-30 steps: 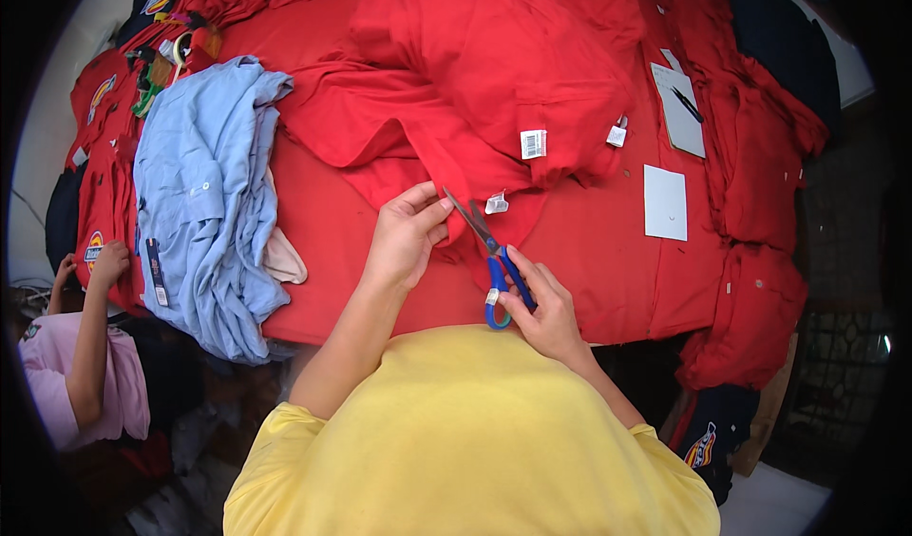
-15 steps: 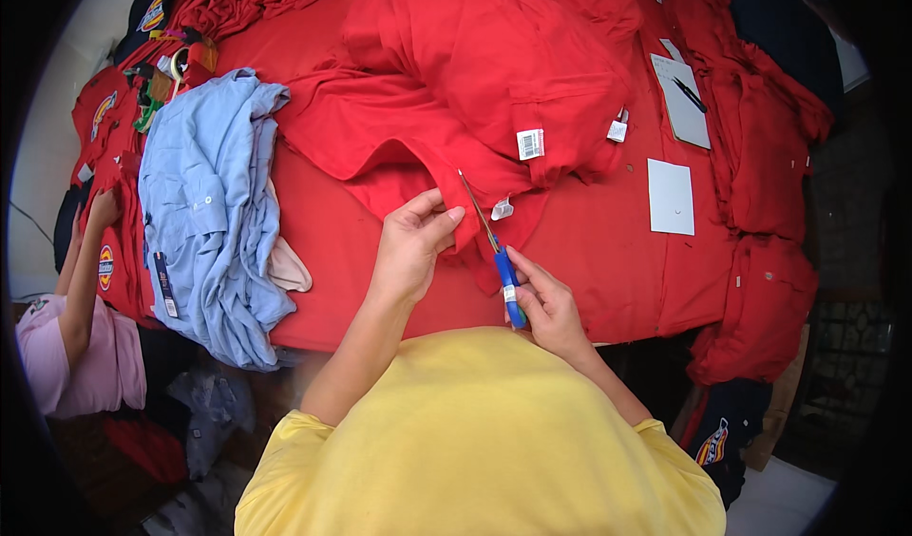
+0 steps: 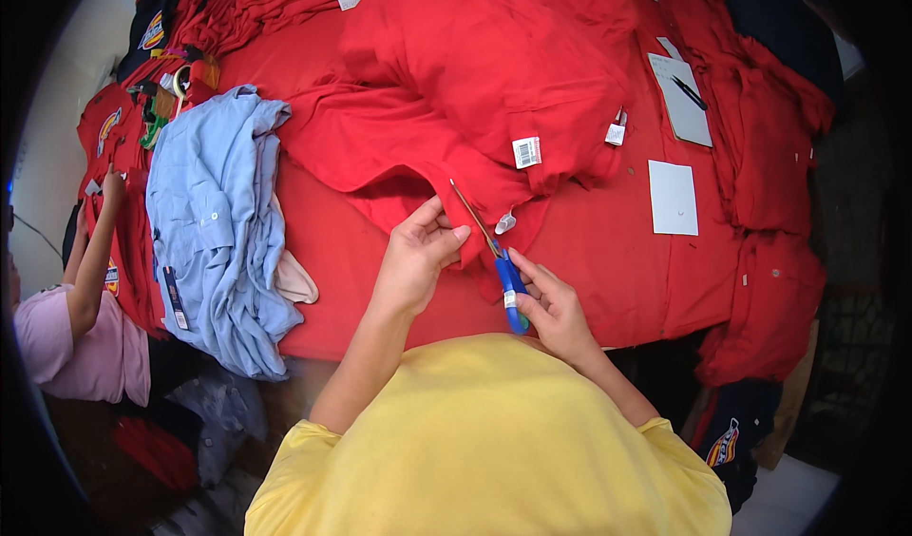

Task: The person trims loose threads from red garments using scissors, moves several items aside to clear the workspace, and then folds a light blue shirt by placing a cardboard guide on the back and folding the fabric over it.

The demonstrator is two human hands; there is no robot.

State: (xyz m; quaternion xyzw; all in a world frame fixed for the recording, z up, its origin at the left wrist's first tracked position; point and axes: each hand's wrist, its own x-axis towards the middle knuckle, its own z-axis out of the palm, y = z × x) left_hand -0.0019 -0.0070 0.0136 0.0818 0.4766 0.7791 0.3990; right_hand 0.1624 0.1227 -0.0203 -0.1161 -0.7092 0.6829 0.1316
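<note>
A pair of scissors (image 3: 512,284) with blue handles is gripped by the right hand (image 3: 553,310), whose fingers and thumb are clamped on the handles. The blades are brought together, or nearly so, and are pointed up and to the left, over the lower edge of a large red garment (image 3: 484,70). That edge is pinched between the thumb and fingers of the left hand (image 3: 418,256), just beside the blades. The red garment is spread in loose folds across the middle of the desk (image 3: 608,289), which is covered in red. A small white tag (image 3: 505,222) is seen close to the scissors on the right, and a barcode label (image 3: 525,152) is carried higher up on the garment.

To the left, a light blue garment (image 3: 214,213) is laid in a long heap, with a dark hang tag (image 3: 174,294) near its lower end. To the right, a notepad (image 3: 676,108) is crossed by a black pen (image 3: 689,92), and a white card (image 3: 673,199) is placed below it. More red garments (image 3: 774,175) are piled along the right side. At the far left, red cloth is touched by a co-worker in a pink top (image 3: 90,346).
</note>
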